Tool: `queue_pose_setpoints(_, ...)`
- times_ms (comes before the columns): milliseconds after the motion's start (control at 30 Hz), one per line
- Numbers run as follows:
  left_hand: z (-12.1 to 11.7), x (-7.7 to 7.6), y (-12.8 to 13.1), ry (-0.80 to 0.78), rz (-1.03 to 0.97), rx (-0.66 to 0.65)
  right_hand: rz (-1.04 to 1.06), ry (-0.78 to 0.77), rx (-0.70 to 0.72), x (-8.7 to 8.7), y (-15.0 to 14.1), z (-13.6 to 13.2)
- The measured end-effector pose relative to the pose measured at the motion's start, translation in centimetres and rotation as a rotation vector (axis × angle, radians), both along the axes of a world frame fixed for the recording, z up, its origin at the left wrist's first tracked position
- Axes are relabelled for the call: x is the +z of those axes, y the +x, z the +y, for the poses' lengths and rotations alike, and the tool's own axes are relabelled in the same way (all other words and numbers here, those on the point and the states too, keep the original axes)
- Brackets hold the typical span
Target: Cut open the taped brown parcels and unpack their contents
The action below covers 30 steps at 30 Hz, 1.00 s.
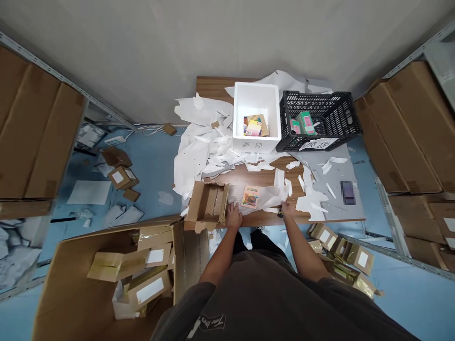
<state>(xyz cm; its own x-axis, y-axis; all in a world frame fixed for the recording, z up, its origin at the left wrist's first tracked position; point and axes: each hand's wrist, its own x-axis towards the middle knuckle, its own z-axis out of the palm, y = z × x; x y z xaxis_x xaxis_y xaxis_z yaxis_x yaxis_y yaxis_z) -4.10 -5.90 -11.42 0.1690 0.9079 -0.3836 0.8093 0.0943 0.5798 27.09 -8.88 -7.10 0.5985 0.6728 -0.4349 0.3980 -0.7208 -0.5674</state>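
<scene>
A small pinkish box with a colourful picture [250,196] lies on a sheet of thin whitish wrap [267,195] at the table's front. My left hand [233,216] rests with its fingers spread at the wrap's left end, beside an open, torn cardboard box [207,204]. At the wrap's right end my right hand [287,209] is closed. A small black object with a yellowish bit [280,213] shows at its fingers, too small to name. Whether those fingers also pinch the wrap is not clear.
Torn white paper [199,142] litters the wooden table [256,177]. Behind stand a white foam box [256,143] and a black crate [334,113], both holding small packages. A phone [348,192] lies right. A large carton [106,241] of boxes stands at front left.
</scene>
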Motion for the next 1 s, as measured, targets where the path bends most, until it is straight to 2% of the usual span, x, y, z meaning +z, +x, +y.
queue_pose_setpoints(67, 0.1, 0.4, 0.3, 0.014, 0.033, 0.032, -0.035, -0.078, -0.111, 0.3, 1.4, -2.3)
queue_pose_setpoints(133, 0.4, 0.9, 1.0, 0.075, 0.065, 0.061, -0.102, -0.123, -0.266, 0.6, 1.5, -3.6)
queue_pose_setpoints(200, 1.2, 1.4, 2.0, 0.125, 0.049, 0.038, -0.173, -0.092, -0.369, 1.0, 0.6, -3.5)
queue_pose_setpoints(233, 1.7, 1.5, 2.6, 0.125, 0.026, 0.012, -0.184, -0.050, -0.361, 1.2, -0.3, -3.0)
queue_pose_setpoints(267, 2.3, 1.5, 3.3, 0.108, 0.005, -0.011, -0.165, -0.003, -0.297, 1.3, -1.3, -2.1)
queue_pose_setpoints(333, 3.7, 1.2, 4.8, 0.037, -0.007, 0.002, -0.038, 0.053, -0.033, 1.4, -3.8, 0.3)
queue_pose_setpoints(400, 5.0, 0.4, 5.9, -0.060, -0.002, 0.096, 0.111, -0.030, 0.217, 1.1, -6.3, 2.7)
queue_pose_setpoints(500, 6.4, -0.7, 6.6, -0.184, -0.030, 0.210, 0.144, -0.227, 0.331, -0.1, -9.2, 5.1)
queue_pose_setpoints(600, 7.0, -0.6, 6.5, -0.225, -0.071, 0.211, 0.089, -0.332, 0.330, -1.2, -10.5, 5.3)
queue_pose_setpoints(700, 6.8, 1.1, 6.3, -0.224, -0.149, 0.186, 0.104, -0.309, 0.304, -1.5, -10.3, 4.7)
queue_pose_setpoints(800, 6.5, 3.6, 5.8, -0.195, -0.245, 0.163, 0.237, -0.179, 0.199, -0.3, -9.1, 4.3)
queue_pose_setpoints(900, 6.5, 6.4, 4.7, -0.205, -0.463, 0.153, 0.569, 0.037, 0.106, 2.5, -7.5, 4.2)
queue_pose_setpoints(1000, 7.0, 9.4, 3.8, -0.244, -0.692, 0.219, 0.873, 0.210, 0.095, 6.5, -6.0, 4.2)
